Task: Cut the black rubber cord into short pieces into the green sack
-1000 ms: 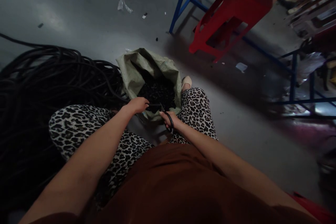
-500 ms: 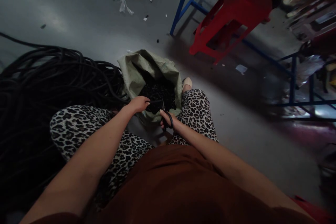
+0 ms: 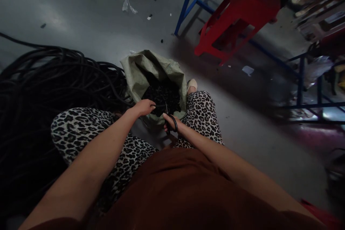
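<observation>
Between my knees stands a pale green woven sack (image 3: 130,75), its mouth wide, with many small black cut pieces (image 3: 164,91) inside. My left hand (image 3: 145,107) is closed over the near left rim, gripping a black cord (image 3: 122,102) that runs in from the pile at the left. A short end of it sticks out past my fingers toward the blades. In my right hand (image 3: 170,121) is a pair of black-handled scissors (image 3: 176,125), blades pointing away from me over the sack. Whether the blades touch the cord is too dark to tell.
A large heap of coiled black cord (image 3: 54,75) fills the left side. Beyond the sack to the right stand a red plastic stool (image 3: 242,14) and a blue metal frame (image 3: 184,12). Plastic scraps (image 3: 125,1) lie on the grey floor (image 3: 88,7).
My left hand has shifted very slightly to the right, toward the scissors. My right hand and the scissors have barely moved; the sack stays in place.
</observation>
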`<state>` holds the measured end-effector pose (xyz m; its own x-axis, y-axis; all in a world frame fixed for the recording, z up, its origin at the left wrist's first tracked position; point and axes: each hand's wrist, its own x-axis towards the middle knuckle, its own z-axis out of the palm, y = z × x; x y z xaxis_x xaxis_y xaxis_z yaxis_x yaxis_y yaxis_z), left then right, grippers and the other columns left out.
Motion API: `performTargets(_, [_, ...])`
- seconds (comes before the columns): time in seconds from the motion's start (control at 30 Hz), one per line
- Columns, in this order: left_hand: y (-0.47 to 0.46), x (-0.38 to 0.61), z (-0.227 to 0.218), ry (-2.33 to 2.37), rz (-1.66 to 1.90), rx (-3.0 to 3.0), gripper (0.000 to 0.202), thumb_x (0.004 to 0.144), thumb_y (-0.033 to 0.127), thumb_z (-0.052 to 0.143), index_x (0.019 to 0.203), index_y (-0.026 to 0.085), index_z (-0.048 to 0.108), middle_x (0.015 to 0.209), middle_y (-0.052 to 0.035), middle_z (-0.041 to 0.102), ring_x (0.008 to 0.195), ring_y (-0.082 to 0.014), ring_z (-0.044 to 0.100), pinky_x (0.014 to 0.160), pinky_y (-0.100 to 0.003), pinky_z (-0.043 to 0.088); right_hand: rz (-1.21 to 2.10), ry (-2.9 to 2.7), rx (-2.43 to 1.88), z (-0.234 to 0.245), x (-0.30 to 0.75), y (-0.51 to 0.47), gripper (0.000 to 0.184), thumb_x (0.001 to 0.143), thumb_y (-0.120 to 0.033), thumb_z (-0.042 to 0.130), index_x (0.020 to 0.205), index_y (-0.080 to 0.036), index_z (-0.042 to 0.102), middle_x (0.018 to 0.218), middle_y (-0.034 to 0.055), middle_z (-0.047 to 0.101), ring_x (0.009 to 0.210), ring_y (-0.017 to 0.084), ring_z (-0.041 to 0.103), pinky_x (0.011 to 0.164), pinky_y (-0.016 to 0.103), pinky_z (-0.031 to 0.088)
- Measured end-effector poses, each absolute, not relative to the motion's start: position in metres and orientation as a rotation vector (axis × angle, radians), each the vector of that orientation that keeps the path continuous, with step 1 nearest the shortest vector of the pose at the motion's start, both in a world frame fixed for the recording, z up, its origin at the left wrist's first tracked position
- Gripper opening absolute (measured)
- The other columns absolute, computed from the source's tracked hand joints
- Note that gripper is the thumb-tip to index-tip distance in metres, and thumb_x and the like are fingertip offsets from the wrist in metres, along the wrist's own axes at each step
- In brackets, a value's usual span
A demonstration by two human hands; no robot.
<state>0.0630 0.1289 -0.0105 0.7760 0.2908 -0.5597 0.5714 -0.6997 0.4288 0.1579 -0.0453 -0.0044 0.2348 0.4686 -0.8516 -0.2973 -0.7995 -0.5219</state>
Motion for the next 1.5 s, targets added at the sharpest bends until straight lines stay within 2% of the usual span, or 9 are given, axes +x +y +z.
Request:
performTargets(0.33, [0.129, 0.062, -0.017, 0.584, -0.669, 2.352, 0.036, 0.086, 0.031, 0.046, 0.116, 0.027, 0.067, 0.113, -0.0008, 0.07, 0.102, -0.0176, 0.063, 0.086, -0.022, 0.046, 1.649, -0.169, -1.944, -0.001, 0.158, -0.044, 0.033, 0.097, -0.044, 0.045, 0.107, -0.014, 0.054, 0.055, -0.0012, 0.057, 0.041, 0.01, 0.057, 0.038, 0.015, 0.042])
performTargets(0.57, [0.13, 0.062, -0.018, 0.56, -0.711, 2.325, 0.037, 0.087, 0.03, 0.045, 0.118, 0.024, 0.065, 0.116, -0.0022, 0.068, 0.104, -0.0173, 0.062, 0.086, -0.021, 0.045, 1.684, -0.187, -1.934, -0.005, 0.16, -0.047, 0.04, 0.095, -0.05, 0.046, 0.112, -0.013, 0.052, 0.058, -0.0005, 0.059, 0.041, 0.01, 0.056, 0.036, 0.015, 0.039])
performTargets(0.7, [0.13, 0.062, -0.019, 0.558, -0.712, 2.314, 0.037, 0.087, 0.03, 0.044, 0.116, 0.024, 0.066, 0.111, -0.0023, 0.07, 0.1, -0.0175, 0.063, 0.083, -0.021, 0.045, 1.653, -0.219, -1.92, -0.01, 0.161, -0.048, 0.037, 0.096, -0.048, 0.044, 0.104, -0.013, 0.054, 0.051, -0.0029, 0.054, 0.036, 0.01, 0.053, 0.035, 0.016, 0.039])
performTargets(0.9, [0.128, 0.062, -0.014, 0.585, -0.723, 2.312, 0.036, 0.087, 0.031, 0.045, 0.115, 0.024, 0.067, 0.107, -0.0022, 0.071, 0.095, -0.0175, 0.064, 0.079, -0.021, 0.046, 1.593, -0.297, -1.99, -0.012, 0.163, -0.05, 0.034, 0.098, -0.044, 0.043, 0.094, -0.013, 0.056, 0.044, -0.0057, 0.049, 0.028, 0.007, 0.046, 0.029, 0.014, 0.033])
performTargets(1.2, [0.135, 0.057, -0.021, 0.574, -0.728, 2.344, 0.036, 0.084, 0.029, 0.049, 0.114, 0.024, 0.068, 0.112, -0.0033, 0.07, 0.101, -0.0189, 0.063, 0.084, -0.022, 0.046, 1.533, -0.254, -2.025, -0.004, 0.16, -0.046, 0.027, 0.096, -0.032, 0.05, 0.075, -0.015, 0.05, 0.038, -0.0101, 0.038, 0.026, 0.004, 0.037, 0.028, 0.013, 0.03])
performTargets(1.5, [0.13, 0.059, -0.017, 0.636, -0.811, 2.401, 0.034, 0.084, 0.028, 0.048, 0.11, 0.024, 0.07, 0.114, -0.0063, 0.069, 0.104, -0.0224, 0.062, 0.086, -0.027, 0.047, 1.553, -0.258, -2.112, -0.014, 0.16, -0.052, 0.028, 0.093, -0.032, 0.053, 0.07, -0.016, 0.051, 0.037, -0.0086, 0.038, 0.027, 0.006, 0.038, 0.029, 0.015, 0.031])
